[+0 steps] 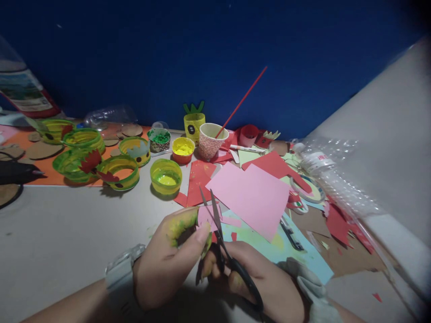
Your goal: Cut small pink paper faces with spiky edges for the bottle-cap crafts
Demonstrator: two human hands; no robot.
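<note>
My left hand [168,262], smeared with yellow-green paint and wearing a pale wristwatch, pinches a small pink paper piece [206,216] between thumb and fingers. My right hand [269,287] grips black-handled scissors [222,242] whose blades are parted around that pink piece. Both hands are low in the middle of the view, just in front of a large pink paper sheet [251,195] lying on the table.
Red paper scraps [198,177], a light blue sheet [303,253], yellow-green painted rings [119,172], paint pots [166,176], a patterned cup [210,140] holding a red stick, a crushed clear plastic bottle [332,172] and cardboard discs [42,150] crowd the table. A blue wall stands behind.
</note>
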